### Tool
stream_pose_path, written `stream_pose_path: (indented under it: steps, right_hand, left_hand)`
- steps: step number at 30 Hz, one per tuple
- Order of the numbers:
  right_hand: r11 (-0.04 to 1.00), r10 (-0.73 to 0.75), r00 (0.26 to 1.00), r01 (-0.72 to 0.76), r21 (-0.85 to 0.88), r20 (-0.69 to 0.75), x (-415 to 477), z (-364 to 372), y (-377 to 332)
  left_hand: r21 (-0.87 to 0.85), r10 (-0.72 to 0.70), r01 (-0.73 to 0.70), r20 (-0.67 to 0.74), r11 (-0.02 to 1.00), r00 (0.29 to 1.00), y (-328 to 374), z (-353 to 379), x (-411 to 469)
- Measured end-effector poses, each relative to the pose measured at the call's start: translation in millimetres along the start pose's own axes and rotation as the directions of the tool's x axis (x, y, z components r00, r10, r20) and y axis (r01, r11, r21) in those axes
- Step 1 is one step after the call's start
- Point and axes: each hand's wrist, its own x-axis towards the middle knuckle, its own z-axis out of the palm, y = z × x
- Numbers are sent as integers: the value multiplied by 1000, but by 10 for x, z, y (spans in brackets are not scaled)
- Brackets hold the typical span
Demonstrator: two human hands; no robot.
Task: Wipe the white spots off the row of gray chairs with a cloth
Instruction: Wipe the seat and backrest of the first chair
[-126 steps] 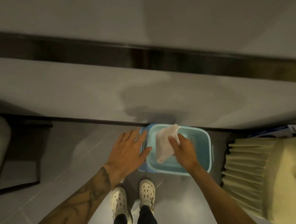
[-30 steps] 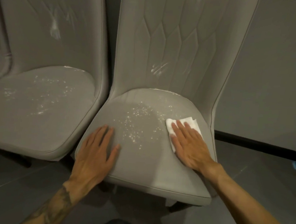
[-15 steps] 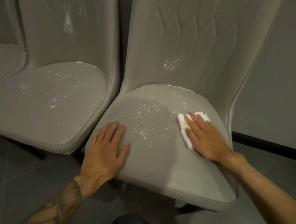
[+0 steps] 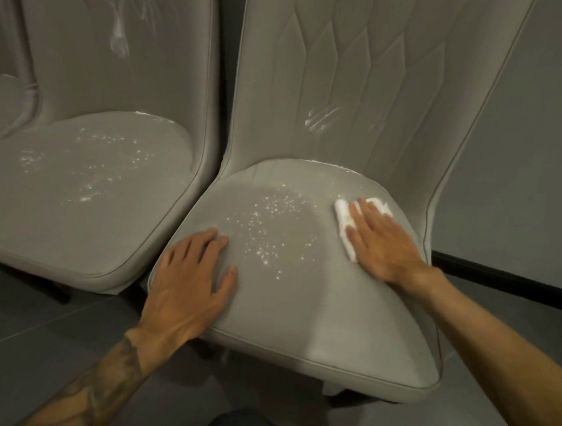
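A white cloth [image 4: 345, 221] is pressed flat on the right rear of the right chair's seat [image 4: 300, 312] by the right hand [image 4: 381, 243], fingers straight and slightly spread. The left hand [image 4: 188, 287] is laid flat, fingers spread, on the seat's front left. White spots [image 4: 265, 226] are scattered between the hands. The left chair [image 4: 77, 184] is also speckled.
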Motion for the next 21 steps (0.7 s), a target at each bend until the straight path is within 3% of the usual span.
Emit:
stream_pose_path:
  steps: [4, 8, 10, 13, 16, 19, 21]
  right_hand:
    - [982, 190, 982, -190, 1, 12, 378, -141, 2]
    - [996, -80, 995, 78, 45, 53, 194, 75, -350]
    - [993, -113, 992, 110, 47, 55, 179, 40, -191]
    - [999, 50, 998, -49, -19, 46, 373, -76, 156]
    - [985, 170, 985, -171, -34, -13, 542, -165, -14]
    - [993, -80, 996, 77, -85, -31, 510, -74, -625]
    - [977, -212, 977, 211, 22, 37, 377, 44, -814]
  left_hand:
    - [23, -4, 4, -12, 1000, 1000, -5, 36, 4]
    - [20, 0, 0, -16, 1000, 1000, 4, 49, 2]
    - [19, -1, 2, -19, 1000, 1000, 9, 45, 0]
    - [25, -5, 6, -18, 1000, 1000, 19, 47, -5]
    - [27, -16, 17, -23, 999, 1000, 28, 43, 3]
    - [26, -18, 18, -9, 999, 1000, 33, 37, -4]
    - [29, -11, 11, -2, 1000, 1000, 41, 29, -1]
